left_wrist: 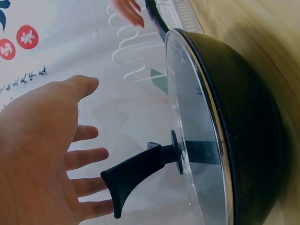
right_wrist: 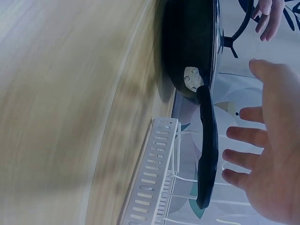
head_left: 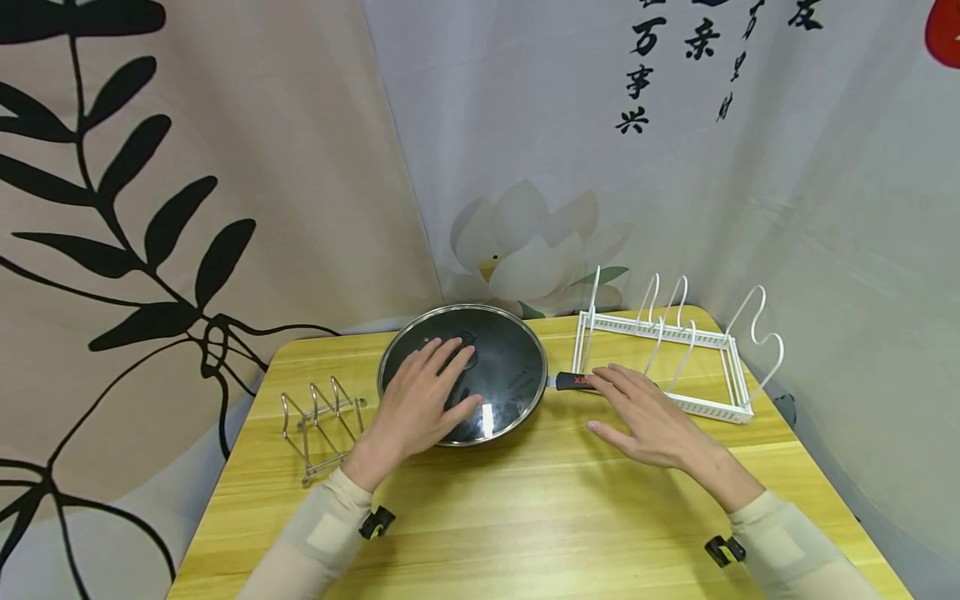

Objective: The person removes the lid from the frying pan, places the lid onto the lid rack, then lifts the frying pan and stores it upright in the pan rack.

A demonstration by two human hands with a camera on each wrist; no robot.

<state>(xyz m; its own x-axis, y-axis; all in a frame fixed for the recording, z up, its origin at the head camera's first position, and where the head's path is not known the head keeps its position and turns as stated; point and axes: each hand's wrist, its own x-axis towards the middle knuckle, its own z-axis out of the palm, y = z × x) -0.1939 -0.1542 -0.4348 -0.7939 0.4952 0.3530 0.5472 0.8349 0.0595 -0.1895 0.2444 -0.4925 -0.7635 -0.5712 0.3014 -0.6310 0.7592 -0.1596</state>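
Observation:
A black wok (left_wrist: pixel 248 117) stands on the table, covered by a glass lid (head_left: pixel 510 383) with a steel rim. The lid's black knob handle (left_wrist: pixel 136 173) rises from its middle. My left hand (head_left: pixel 427 396) hovers over the lid with its fingers spread, the fingertips close to the knob; whether they touch it is hard to tell. My right hand (head_left: pixel 648 417) is held above the wok's long black handle (right_wrist: pixel 207 145), fingers extended and apart from it in the right wrist view. Neither hand grips anything.
A white rack (head_left: pixel 708 407) with upright wire dividers stands at the right, behind the wok handle. On the left is a small metal wire rack (head_left: pixel 315 433). The wooden table (head_left: pixel 525 533) meets a printed cloth backdrop (head_left: pixel 300 167) at the back.

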